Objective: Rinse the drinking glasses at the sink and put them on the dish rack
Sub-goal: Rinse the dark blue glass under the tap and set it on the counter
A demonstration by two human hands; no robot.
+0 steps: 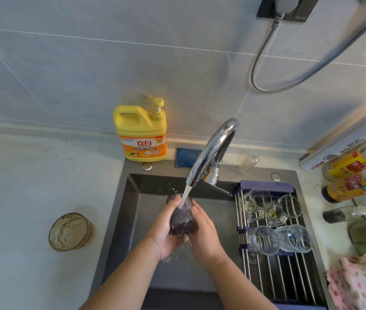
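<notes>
**Step in hand: rinse, glass under tap.**

- Status: dark glass is held over the sink, under the water stream from the tap. Mouth points away from the person; base sits nearest the palms.
- L hand: fingers curled round the glass's left side, clamped on it.
- R hand: wrapped on the right side, also clamped on it.
- Stream appears to strike the outer wall near the rim, not the inside.

**Procedure (recommended):**
1. Tilt the mouth up into the stream so water fills the inside.
2. Rotate the glass between both hands; cover the full wall, rim and base.
3. Tip out and shake once, low in the sink.
4. Keep the grip firm: a wet glass is prob. slippery.

**Next:** dish rack spans the sink's right side and carries four clear glasses, e.g.. Free bars lie nearer the person. An amber glass stands on the desk, left of the sink, likely unrinsed.
</notes>
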